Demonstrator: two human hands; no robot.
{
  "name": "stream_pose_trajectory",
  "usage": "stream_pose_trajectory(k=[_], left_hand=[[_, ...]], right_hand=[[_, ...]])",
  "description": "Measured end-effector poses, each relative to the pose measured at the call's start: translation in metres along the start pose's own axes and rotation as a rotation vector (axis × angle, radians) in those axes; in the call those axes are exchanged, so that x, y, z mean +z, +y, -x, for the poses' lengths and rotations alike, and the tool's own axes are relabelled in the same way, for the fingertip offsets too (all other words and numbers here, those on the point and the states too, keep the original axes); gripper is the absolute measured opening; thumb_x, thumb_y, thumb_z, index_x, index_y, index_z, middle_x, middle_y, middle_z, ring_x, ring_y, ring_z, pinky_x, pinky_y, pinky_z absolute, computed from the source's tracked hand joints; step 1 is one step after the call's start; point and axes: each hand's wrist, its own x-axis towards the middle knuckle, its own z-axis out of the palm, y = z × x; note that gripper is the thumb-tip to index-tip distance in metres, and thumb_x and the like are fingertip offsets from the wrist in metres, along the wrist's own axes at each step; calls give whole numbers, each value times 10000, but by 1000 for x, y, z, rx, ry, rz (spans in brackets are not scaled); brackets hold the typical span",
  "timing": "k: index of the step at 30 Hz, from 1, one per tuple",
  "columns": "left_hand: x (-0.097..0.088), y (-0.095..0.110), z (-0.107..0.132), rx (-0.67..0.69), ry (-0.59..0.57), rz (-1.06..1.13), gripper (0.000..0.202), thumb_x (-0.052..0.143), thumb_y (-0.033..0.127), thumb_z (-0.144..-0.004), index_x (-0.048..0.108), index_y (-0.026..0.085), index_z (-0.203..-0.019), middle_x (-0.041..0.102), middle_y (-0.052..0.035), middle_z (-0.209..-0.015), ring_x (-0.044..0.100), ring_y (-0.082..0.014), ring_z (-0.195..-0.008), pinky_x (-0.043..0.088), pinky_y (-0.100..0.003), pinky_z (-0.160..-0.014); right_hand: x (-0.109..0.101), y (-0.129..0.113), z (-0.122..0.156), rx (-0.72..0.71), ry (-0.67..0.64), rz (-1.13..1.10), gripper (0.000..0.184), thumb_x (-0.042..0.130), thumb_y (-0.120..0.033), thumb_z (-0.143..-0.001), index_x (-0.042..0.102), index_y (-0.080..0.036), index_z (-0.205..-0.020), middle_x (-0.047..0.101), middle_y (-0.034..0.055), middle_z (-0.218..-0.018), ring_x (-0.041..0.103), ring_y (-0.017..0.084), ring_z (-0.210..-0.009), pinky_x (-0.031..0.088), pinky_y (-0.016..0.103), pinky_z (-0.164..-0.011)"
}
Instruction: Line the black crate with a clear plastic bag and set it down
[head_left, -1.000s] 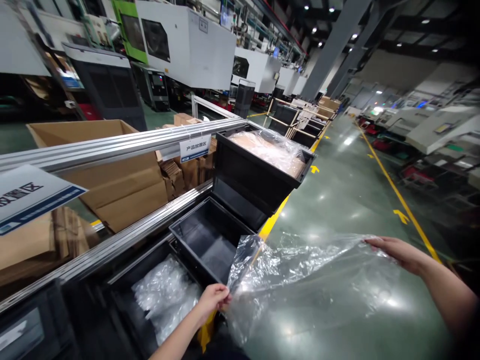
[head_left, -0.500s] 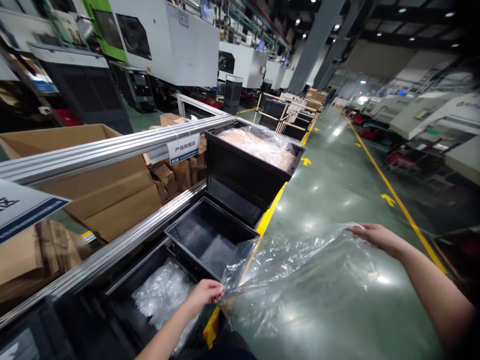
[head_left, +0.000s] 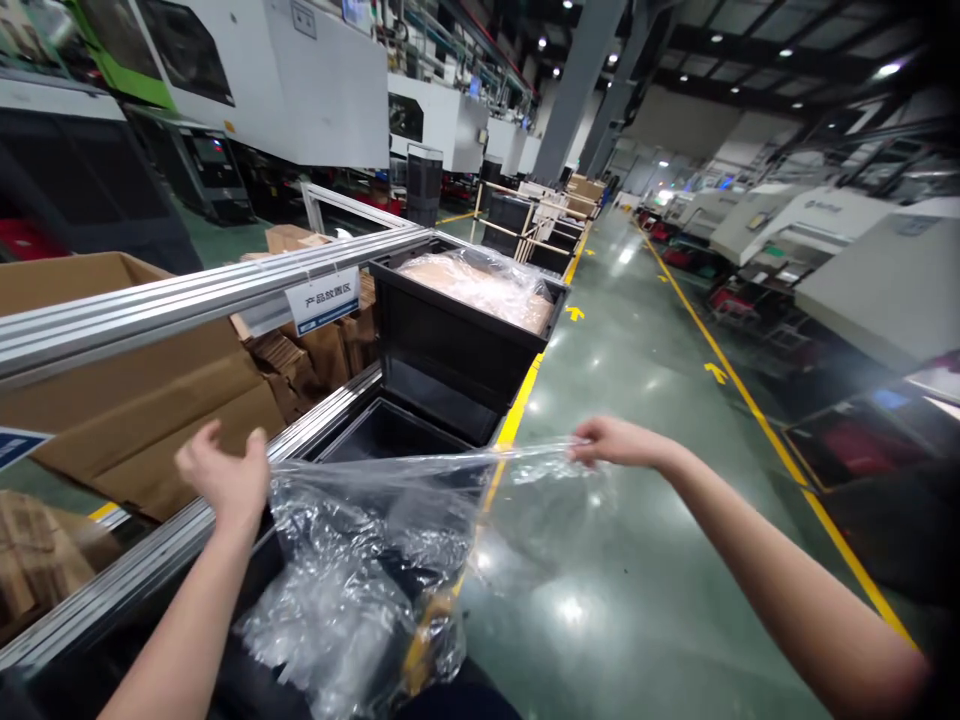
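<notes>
left hand (head_left: 225, 480), right hand (head_left: 611, 442), clear plastic bag (head_left: 390, 530) stretched between, black bin (head_left: 450, 340)

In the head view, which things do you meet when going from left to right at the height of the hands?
Cardboard box → left hand → clear plastic bag → right hand → yellow floor line.

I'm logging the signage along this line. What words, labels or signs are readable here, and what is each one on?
"产品放置区": white sign with a blue bottom stripe, hanging from the aluminium rail.
Blue-edged sign at the left edge: cut off, no text readable.
Lettering on the grey machine housing at right: too small and blurred to read.
Yellow arrows painted on the floor: direction marks, no words.
</notes>
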Motion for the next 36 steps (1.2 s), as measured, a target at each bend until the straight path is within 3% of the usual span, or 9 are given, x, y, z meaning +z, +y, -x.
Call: stream_pose_trajectory(k=[2, 5, 9, 11, 13, 17, 23, 29, 36], left_hand=[[19, 47, 16, 187, -188, 86, 813, 784, 471, -754, 450, 183, -1437, 407, -135, -1540, 412, -332, -1388, 338, -506, -1169], [67, 98, 62, 344, -765, 196, 964, 983, 401, -406, 633, 203, -1283, 649, -111, -1311, 573, -376, -1234, 455, -438, -1068], [94, 111, 75, 230, -1079, 253, 365, 679, 495, -831, 708, 131, -805, 629, -26, -611, 600, -186, -550, 505, -311, -568], [81, 103, 61, 156, -1096, 273, 386, 621, 500, -873, 697, 123, -843, 592, -10, -602, 553, -153, -526, 478, -285, -534], [61, 92, 43, 100, -1089, 271, 396, 655, 511, -846, 702, 123, -906, 598, -9, -638, 554, -150, -556, 479, -279, -540], [24, 70, 10, 28, -981, 196, 385, 721, 525, -779, 705, 142, -810, 610, -20, -658, 563, -178, -602, 499, -315, -604], [-8, 34, 37, -93, -494, 84, 351, 665, 502, -808, 637, 198, -981, 673, -106, -1006, 583, -321, -1100, 451, -470, -997], [27, 2, 168, -242, -737, 199, 246, 789, 367, -642, 627, 212, -744, 700, -43, -712, 671, -241, -686, 550, -338, -668], [-16, -44, 131, -480, -496, 353, 358, 592, 549, -806, 427, 240, -731, 728, -65, -916, 707, -232, -927, 575, -373, -826]], right_hand=[[15, -55, -23, -125, -32, 22, 284, 691, -441, -813, 723, -198, -669, 693, -11, -614, 570, 137, -577, 376, 232, -550], [26, -125, -48, -300, -83, 35, 248, 691, -452, -840, 745, -215, -791, 718, -26, -699, 624, 139, -656, 447, 234, -615], [31, -125, -52, -517, 231, -137, 457, 725, -472, -841, 653, -249, -1233, 687, 44, -1241, 625, 196, -1098, 505, 327, -934], [47, -84, -50, -434, 360, -307, 670, 752, -500, -816, 534, -249, -1397, 545, 91, -1460, 498, 232, -1322, 413, 407, -1106], [77, -37, -51, -294, 212, -404, 904, 864, -523, -669, 501, -213, -1436, 534, 132, -1467, 464, 290, -1359, 368, 464, -1146], [147, 17, -68, -264, -155, -515, 540, 814, -614, -675, 759, -144, -936, 760, 90, -877, 699, 237, -813, 566, 378, -774], [204, -4, -99, -230, -11, -729, 480, 771, -620, -727, 586, -177, -714, 596, -30, -602, 527, 99, -547, 426, 230, -559], [259, -55, -116, -250, -40, -741, 579, 615, -756, -769, 445, -221, -630, 476, -57, -513, 417, 91, -453, 335, 230, -456], [211, -29, -137, -208, 190, -578, 623, 703, -658, -724, 277, -237, -554, 299, -95, -479, 264, 65, -476, 204, 214, -461]])
